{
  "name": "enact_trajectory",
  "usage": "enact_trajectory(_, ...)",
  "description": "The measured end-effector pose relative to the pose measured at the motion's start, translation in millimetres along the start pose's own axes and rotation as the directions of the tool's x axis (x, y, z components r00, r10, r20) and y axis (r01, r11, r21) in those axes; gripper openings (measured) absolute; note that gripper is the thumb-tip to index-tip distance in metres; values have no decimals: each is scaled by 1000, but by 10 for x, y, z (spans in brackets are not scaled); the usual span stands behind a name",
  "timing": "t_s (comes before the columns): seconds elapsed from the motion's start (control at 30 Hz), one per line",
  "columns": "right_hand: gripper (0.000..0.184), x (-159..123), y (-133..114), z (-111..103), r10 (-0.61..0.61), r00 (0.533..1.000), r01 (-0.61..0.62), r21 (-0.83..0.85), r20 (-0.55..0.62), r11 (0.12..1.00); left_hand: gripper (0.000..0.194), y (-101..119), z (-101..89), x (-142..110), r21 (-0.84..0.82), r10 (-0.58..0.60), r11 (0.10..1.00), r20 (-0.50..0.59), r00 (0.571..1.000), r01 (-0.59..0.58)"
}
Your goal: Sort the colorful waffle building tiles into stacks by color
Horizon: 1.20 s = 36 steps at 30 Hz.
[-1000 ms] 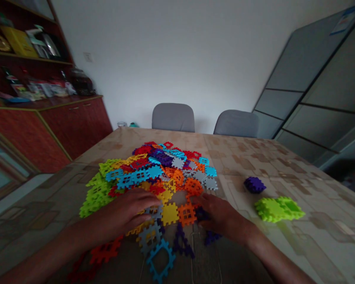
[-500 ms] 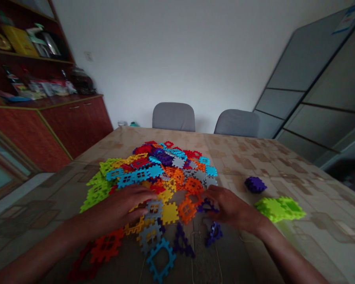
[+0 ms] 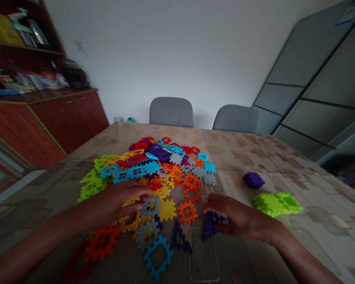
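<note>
My right hand [image 3: 232, 215] is closed on a purple toothed plastic building piece [image 3: 209, 228] low over the table, its fingers hiding part of it. Whether a second purple piece is under those fingers I cannot tell. My left hand [image 3: 122, 201] hovers at the near left of the heap, thumb and fingers apart, beside a grey window piece [image 3: 150, 206]. Between the hands lie a yellow square piece [image 3: 167, 210] and an orange window piece [image 3: 187, 212]. A purple triangular frame [image 3: 180, 238] and a blue frame [image 3: 148, 256] rest closer to me.
A heap of mixed interlocking pieces [image 3: 156, 154] spreads over the table [image 3: 242, 157]. To the right stand a purple stack [image 3: 253, 180] and lime-green stacks [image 3: 276, 203]. Two grey chairs [image 3: 170, 112] are at the far edge. Red cabinets [image 3: 68, 122] stand at left.
My right hand has drawn a purple piece back toward me, to where another purple piece lay. My left hand has barely moved, with its fingers still apart. The camera view has shifted slightly.
</note>
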State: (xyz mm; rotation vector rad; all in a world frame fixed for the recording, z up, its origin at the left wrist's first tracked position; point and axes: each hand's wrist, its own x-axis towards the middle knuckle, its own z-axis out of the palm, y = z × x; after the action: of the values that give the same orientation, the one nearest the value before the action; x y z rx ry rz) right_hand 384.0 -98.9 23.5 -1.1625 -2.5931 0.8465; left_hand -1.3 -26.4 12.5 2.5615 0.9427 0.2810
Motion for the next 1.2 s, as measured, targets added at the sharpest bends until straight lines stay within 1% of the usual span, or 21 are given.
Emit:
enact_trajectory(0.1, 53, -54, -19, 61, 27, 1000, -27, 22, -5, 999, 35, 11, -11, -6, -18, 15, 1000, -3, 1000, -15)
enact_trajectory(0.2, 54, -82, -27, 71, 32, 999, -32, 30, 13, 999, 36, 24, -9, -30, -21, 21, 1000, 10, 1000, -20)
enact_trajectory(0.3, 55, -115, -2, 71, 42, 999, -42, -23, -10, 999, 38, 12, 44, -91, -13, 19, 1000, 2, 1000, -19)
enact_trajectory(0.4, 58, -153, 23, 73, 81, 997, -82, -74, -22, 994, 40, -21, 138, -187, 24, 1, 1000, 9, 1000, -1)
enact_trajectory(0.47, 57, -162, 13, 73, 88, 996, -88, -90, -10, 992, 42, -50, 184, -258, 34, -17, 999, 2, 1000, 17)
enact_trajectory(0.53, 52, -141, -32, 78, 81, 996, -83, -104, -22, 991, 40, -83, 182, -322, 20, -37, 999, -17, 999, 37)
enact_trajectory(0.6, 41, -88, -113, 101, 71, 995, -79, -119, -69, 990, 36, -123, 115, -370, 4, -53, 999, -48, 997, 53)
enact_trajectory(0.67, 31, -8, -223, 160, 69, 992, -83, -134, -104, 988, 32, -168, -5, -400, -6, -74, 997, -92, 993, 74)
enact_trajectory(0.7, 29, 38, -284, 207, 73, 992, -87, -136, -105, 987, 32, -192, -74, -409, -14, -97, 995, -111, 989, 96)
enact_trajectory(0.73, 32, 85, -346, 264, 75, 993, -87, -136, -97, 987, 32, -216, -142, -417, -25, -122, 992, -122, 985, 120)
enact_trajectory(0.77, 40, 130, -404, 332, 74, 994, -84, -131, -80, 988, 32, -238, -202, -426, -39, -148, 989, -123, 981, 144)
enact_trajectory(0.8, 48, 173, -458, 406, 67, 996, -74, -122, -57, 990, 32, -258, -248, -437, -50, -171, 985, -113, 979, 166)
enact_trajectory(0.83, 52, 212, -503, 483, 62, 997, -66, -114, -33, 991, 32, -273, -276, -454, -58, -184, 982, -106, 977, 179)
enact_trajectory(0.87, 52, 247, -540, 559, 60, 998, -62, -108, -15, 992, 31, -281, -282, -477, -59, -190, 981, -105, 976, 184)
enact_trajectory(0.9, 48, 278, -568, 629, 61, 998, -62, -108, -7, 992, 29, -281, -265, -506, -53, -186, 982, -114, 976, 181)
enact_trajectory(0.97, 37, 329, -601, 740, 70, 997, -72, -125, -23, 990, 25, -249, -169, -575, -25, -162, 987, -140, 977, 160)
enact_trajectory(1.0, 36, 349, -610, 778, 71, 997, -76, -136, -41, 988, 24, -217, -98, -605, -4, -130, 991, -157, 979, 131)
enact_trajectory(1.03, 37, 366, -616, 804, 70, 996, -78, -147, -56, 986, 25, -173, -19, -625, 23, -87, 996, -166, 982, 91)
enact_trajectory(1.1, 39, 388, -627, 819, 76, 995, -85, -155, -67, 984, 37, -57, 134, -619, 83, 23, 996, -160, 987, -10)
enact_trajectory(1.13, 40, 391, -633, 809, 80, 994, -90, -151, -69, 984, 42, 12, 197, -589, 111, 81, 992, -145, 986, -65)
enact_trajectory(1.2, 45, 379, -645, 759, 79, 994, -89, -137, -75, 987, 43, 156, 287, -475, 146, 167, 978, -121, 978, -149)
